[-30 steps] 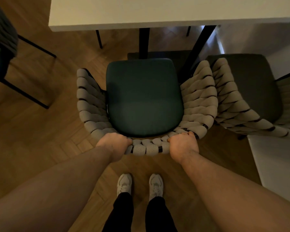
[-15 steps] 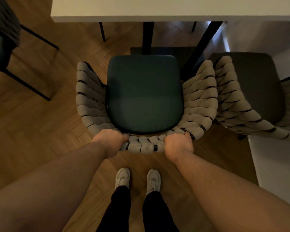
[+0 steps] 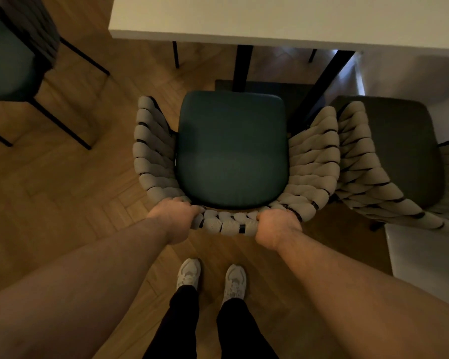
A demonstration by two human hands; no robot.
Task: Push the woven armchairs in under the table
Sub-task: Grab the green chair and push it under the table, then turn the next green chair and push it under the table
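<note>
Both our arms are extended forward and down, bare forearms converging. Our left hand [image 3: 175,216] is curled shut, knuckles up, wrist bent. Our right hand [image 3: 278,225] is likewise closed in a fist-like grip, level with the left. Our feet are together below.

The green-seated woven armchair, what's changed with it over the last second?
The woven armchair has slid forward toward the table, its seat front now closer to the table's edge but not yet under it. The left hand and right hand still grip its backrest; the neighbouring armchair stayed put.
</note>
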